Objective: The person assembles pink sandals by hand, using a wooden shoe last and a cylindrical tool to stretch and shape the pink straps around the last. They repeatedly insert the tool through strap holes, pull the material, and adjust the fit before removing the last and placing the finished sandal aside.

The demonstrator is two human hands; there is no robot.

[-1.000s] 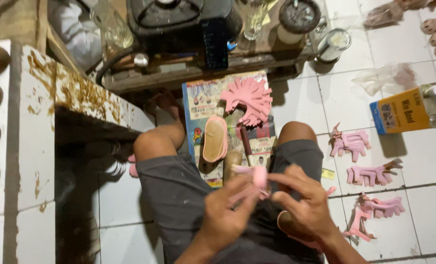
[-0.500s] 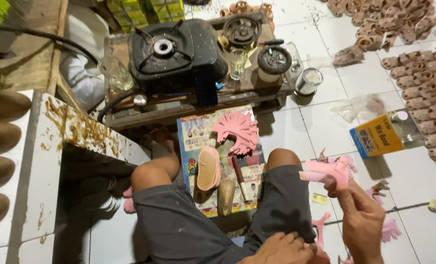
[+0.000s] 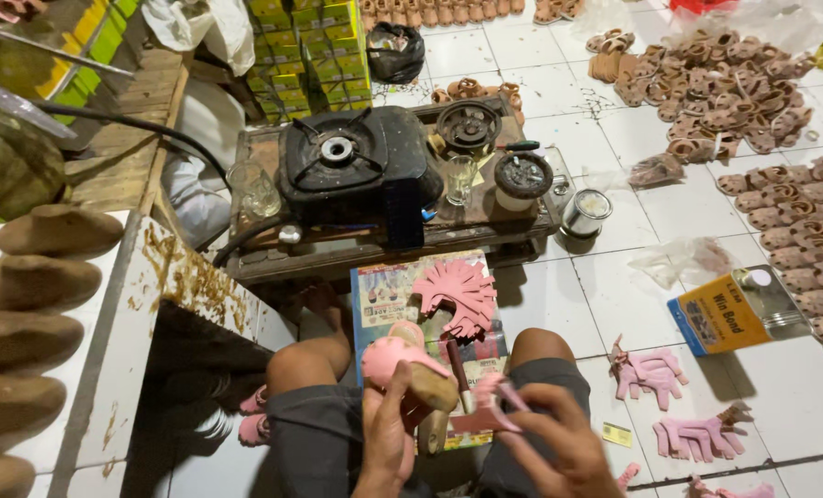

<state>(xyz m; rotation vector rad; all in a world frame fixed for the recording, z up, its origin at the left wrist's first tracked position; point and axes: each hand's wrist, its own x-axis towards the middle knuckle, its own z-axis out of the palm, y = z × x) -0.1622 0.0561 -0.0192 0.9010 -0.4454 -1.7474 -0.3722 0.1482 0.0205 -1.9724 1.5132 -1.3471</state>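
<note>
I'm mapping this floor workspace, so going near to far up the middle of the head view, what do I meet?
Left hand holding a pink sole on a tan shoe last → fan of pink cut pieces → black single-burner gas stove → stack of yellow-green boxes.

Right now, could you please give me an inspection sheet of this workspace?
Surface: white tiled floor; printed sheet between the knees.
Job's things: pink shoe on last; pink strap piece; fan of pink cutouts.
Clutter: pink strap bundles; yellow glue can; brown sandal pile; glasses.
Hands: left hand holds the shoe; right hand pinches the strap piece.
Cables: black hose running to the black stove.
Surroundings: wooden lasts at left; stacked yellow-green boxes.
</note>
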